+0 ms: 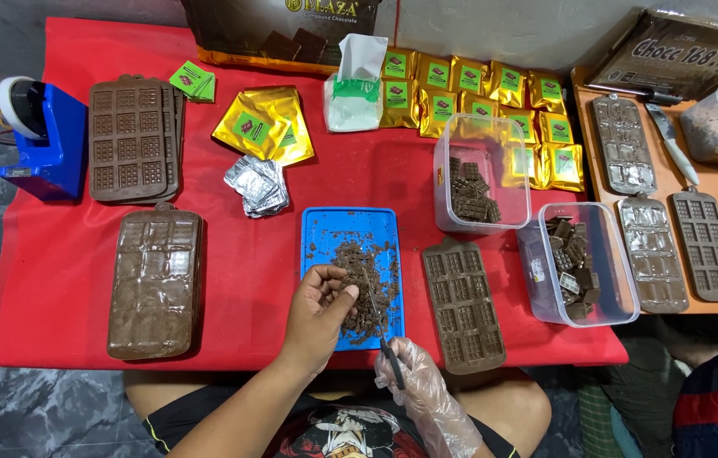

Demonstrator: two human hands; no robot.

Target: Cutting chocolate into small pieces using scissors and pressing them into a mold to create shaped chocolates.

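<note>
Gloved right hand (414, 373) gripping knife (380, 326); bare left hand (318, 309) pinching chocolate piece (350, 291), at 11 o'clock from right grip, over blue tray (316, 225).

left hand (318, 312): pinches chocolate piece (350, 291) | right hand (414, 373): gloved, grips knife (382, 332) | under both: blue tray (352, 273), chocolate crumbs (369, 288)

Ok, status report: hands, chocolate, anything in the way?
Left hand pinching chocolate piece over blue tray. Gloved right hand gripping knife. Nothing blocking.

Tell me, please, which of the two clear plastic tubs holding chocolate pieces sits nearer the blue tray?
The upper-left clear plastic tub, beside the blue tray's top-right corner; the other tub lies farther right, past the brown mould.
</note>
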